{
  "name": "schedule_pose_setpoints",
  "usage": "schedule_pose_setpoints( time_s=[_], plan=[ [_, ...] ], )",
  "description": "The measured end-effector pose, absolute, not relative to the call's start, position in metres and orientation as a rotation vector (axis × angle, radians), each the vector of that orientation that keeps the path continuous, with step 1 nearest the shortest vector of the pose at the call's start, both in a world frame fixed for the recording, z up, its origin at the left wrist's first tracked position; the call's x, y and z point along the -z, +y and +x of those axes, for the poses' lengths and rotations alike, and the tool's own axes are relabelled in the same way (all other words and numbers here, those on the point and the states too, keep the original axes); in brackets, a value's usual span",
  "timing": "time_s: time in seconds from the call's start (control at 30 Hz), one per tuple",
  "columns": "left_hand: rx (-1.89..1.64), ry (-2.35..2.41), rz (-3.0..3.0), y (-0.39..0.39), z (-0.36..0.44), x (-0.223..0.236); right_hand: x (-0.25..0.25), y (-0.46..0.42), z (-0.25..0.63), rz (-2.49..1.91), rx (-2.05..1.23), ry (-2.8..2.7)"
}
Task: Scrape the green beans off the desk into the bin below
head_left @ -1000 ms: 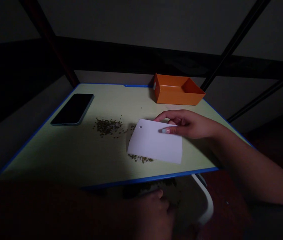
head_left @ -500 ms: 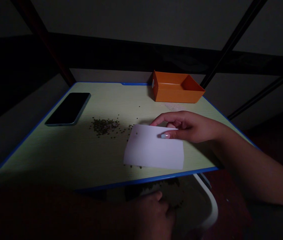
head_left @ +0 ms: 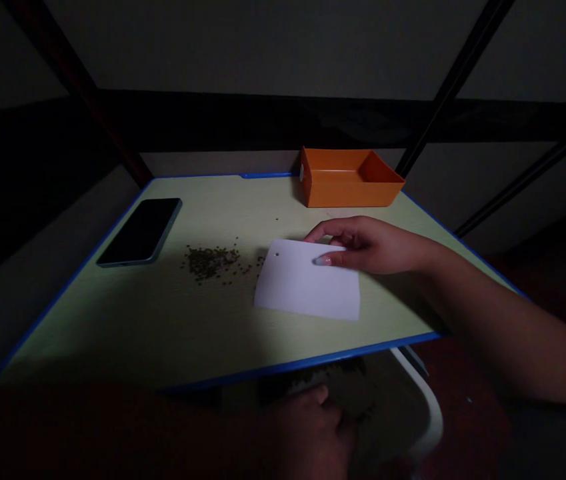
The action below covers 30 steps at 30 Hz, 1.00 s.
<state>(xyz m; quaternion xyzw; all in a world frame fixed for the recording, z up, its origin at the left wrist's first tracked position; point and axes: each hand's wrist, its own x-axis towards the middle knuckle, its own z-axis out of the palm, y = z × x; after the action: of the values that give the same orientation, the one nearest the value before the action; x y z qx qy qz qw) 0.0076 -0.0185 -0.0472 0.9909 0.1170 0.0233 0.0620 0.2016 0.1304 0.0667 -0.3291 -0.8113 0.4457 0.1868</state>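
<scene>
My right hand (head_left: pixel 363 247) pinches a white paper card (head_left: pixel 307 283) by its far edge, thumb on top and fingers behind. The card is tilted over the table, and a dark speck shows near its upper left corner. Just left of it lies a loose heap of small dark seed-like grains (head_left: pixel 210 263), a few partly hidden by the card. Below the table's front edge, in deep shadow, my left hand (head_left: pixel 313 427) is closed, fingers curled; what it holds, if anything, is hidden. It is over a pale-rimmed container (head_left: pixel 433 413) with dark grains inside.
An orange open box (head_left: pixel 353 190) stands at the back right of the pale, blue-edged table (head_left: pixel 127 320). A phone (head_left: pixel 140 230) with a dark screen lies at the left. Dark poles and a wall rise behind the table.
The card has moved a little away from the table's front edge. Grains seen by its near edge before are no longer visible there. My left hand stays low, still closed.
</scene>
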Motion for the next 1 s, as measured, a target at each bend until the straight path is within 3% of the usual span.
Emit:
schedule_pose_setpoints(
  time_s=[0.4, 1.0],
  plan=[
    [-0.101, 0.104, 3.148, -0.008, 0.002, 0.063, -0.072, 0.137, 0.210, -0.918, -1.208, -2.221],
    [-0.119, 0.136, 3.176, -0.008, 0.003, 0.059, -0.068, 0.135, 0.203, -0.892, -1.180, -2.188]
  ],
)
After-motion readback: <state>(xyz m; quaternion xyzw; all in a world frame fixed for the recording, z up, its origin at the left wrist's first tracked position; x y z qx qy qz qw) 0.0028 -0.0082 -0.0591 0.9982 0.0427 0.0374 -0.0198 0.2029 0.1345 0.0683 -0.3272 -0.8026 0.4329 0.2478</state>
